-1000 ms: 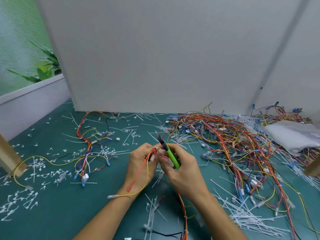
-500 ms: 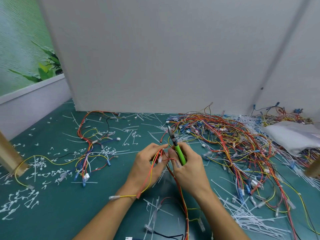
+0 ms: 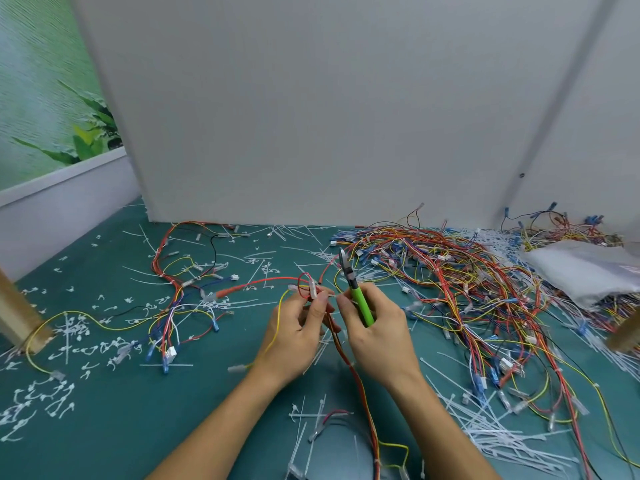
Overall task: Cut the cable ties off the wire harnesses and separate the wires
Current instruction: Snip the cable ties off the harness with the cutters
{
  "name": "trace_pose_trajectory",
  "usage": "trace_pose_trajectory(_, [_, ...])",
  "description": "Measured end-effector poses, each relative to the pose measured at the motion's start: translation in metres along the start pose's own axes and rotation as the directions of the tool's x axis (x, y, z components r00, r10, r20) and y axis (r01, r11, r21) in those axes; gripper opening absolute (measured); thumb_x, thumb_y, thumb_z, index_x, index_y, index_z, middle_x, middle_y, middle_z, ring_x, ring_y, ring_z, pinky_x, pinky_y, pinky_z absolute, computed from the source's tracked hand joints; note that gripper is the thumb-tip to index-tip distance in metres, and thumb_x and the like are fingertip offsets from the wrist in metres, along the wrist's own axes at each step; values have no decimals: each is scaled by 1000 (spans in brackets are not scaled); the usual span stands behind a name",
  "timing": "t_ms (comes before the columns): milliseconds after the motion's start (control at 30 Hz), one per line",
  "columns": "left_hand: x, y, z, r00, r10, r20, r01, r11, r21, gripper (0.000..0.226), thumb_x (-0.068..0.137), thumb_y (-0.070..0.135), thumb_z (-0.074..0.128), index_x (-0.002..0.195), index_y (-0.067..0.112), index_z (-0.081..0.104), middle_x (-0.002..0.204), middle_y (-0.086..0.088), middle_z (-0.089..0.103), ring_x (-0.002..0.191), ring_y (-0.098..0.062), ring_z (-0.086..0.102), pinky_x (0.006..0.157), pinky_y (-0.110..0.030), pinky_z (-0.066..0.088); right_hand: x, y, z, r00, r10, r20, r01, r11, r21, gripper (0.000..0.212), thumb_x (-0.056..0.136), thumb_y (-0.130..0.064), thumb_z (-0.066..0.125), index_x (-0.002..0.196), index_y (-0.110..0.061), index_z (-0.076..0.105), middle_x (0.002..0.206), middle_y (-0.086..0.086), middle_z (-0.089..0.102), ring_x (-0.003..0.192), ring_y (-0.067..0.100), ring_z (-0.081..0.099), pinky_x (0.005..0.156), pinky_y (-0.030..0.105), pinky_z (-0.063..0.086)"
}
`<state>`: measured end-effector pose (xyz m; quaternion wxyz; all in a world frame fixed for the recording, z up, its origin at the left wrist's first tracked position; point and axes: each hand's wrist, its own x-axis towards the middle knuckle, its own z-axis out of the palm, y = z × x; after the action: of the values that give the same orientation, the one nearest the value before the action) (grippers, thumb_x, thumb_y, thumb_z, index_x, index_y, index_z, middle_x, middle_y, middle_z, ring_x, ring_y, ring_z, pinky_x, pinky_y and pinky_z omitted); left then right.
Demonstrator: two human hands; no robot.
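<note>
Frame centre: L hand (image 3: 294, 337) pinches thin wires (image 3: 266, 281); R hand (image 3: 379, 336) curled round cutters (image 3: 358, 297). Wires look light, floppy, tangle-prone; prob. best gripped nr connectors (image 3: 312, 291).

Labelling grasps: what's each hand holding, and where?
Right hand grips the green-handled wire cutters by the handle, blades up. Left hand pinches thin red and yellow wires near their connector ends.

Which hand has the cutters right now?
The right hand: its fingers grip the green-handled cutters, blades pointing up and away. The left hand has no tool and only pinches the red and yellow wires.
</note>
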<state>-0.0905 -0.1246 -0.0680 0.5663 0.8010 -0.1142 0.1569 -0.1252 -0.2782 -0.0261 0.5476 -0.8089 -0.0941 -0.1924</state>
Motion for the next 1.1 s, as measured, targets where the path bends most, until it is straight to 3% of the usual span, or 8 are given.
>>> trace_pose_trajectory(100, [0, -1, -4, 1000, -30, -4, 30, 999, 12, 28, 97, 51, 53, 93, 30, 71, 87, 8, 75, 82, -9, 72, 75, -29, 58, 1, 2, -1, 1000, 10, -11, -10, 1000, -11, 23, 99, -22, 67, 79, -18, 56, 64, -2, 53, 55, 8, 40, 51, 16, 33])
trace_pose_trajectory(200, [-3, 2, -4, 996, -89, -14, 88, 995, -55, 29, 93, 50, 61, 88, 23, 72, 85, 2, 76, 78, -12, 73, 74, -36, 60, 2, 3, -1, 999, 33, -11, -33, 999, 6, 26, 99, -23, 66, 77, -17, 53, 61, -6, 48, 55, 8, 37, 51, 17, 33])
trace_pose_trajectory(300, [-1, 9, -3, 995, -95, -27, 92, 992, -83, 30, 91, 50, 63, 86, 21, 71, 81, -2, 76, 75, -16, 73, 70, -32, 60, 3, 5, -2, 999, 42, -13, -42, 999, 2, 25, 99, -23, 66, 77, -19, 55, 59, -10, 48, 55, 8, 38, 52, 17, 33])
trace_pose_trajectory(433, [0, 20, 1, 988, -142, -54, 127, 967, -221, 22, 96, 27, 65, 87, 7, 67, 76, -8, 72, 70, -23, 70, 68, -36, 58, 8, 10, -5, 997, 64, -31, -64, 998, 2, 25, 98, -25, 67, 77, -18, 56, 59, -9, 46, 55, 8, 37, 52, 18, 33])
trace_pose_trajectory(600, [-3, 29, -1, 978, -208, -37, 178, 905, -386, 4, 92, 11, 68, 88, 12, 68, 68, -4, 68, 49, -22, 66, 45, -26, 52, 15, 14, -7, 979, 206, 1, -203, 965, 165, 15, 100, -25, 66, 85, -27, 63, 62, -1, 51, 62, 21, 48, 62, 49, 49])
trace_pose_trajectory(800, [-4, 31, -1, 975, -223, -16, 196, 888, -416, 10, 92, 4, 66, 84, 9, 63, 59, -2, 62, 40, -14, 58, 37, -20, 44, 13, 14, -7, 954, 296, 41, -294, 906, 305, 14, 101, -22, 64, 87, -20, 64, 62, -3, 52, 55, 13, 51, 54, 34, 45])
trace_pose_trajectory(900, [-5, 31, 1, 977, -214, 1, 196, 895, -400, 11, 92, 3, 65, 84, 10, 64, 57, 0, 62, 44, -10, 57, 39, -19, 44, 13, 13, -7, 950, 308, 44, -305, 895, 326, 13, 102, -18, 62, 91, -11, 62, 65, -1, 50, 58, 14, 49, 58, 35, 44])
trace_pose_trajectory(1100, [-5, 35, 2, 972, -230, 43, 226, 874, -431, 12, 94, 2, 62, 84, 9, 62, 60, -7, 61, 39, -17, 56, 39, -21, 44, 13, 10, -8, 952, 305, 18, -296, 906, 303, 14, 102, -16, 60, 94, -4, 59, 69, 6, 50, 66, 20, 46, 66, 39, 41])
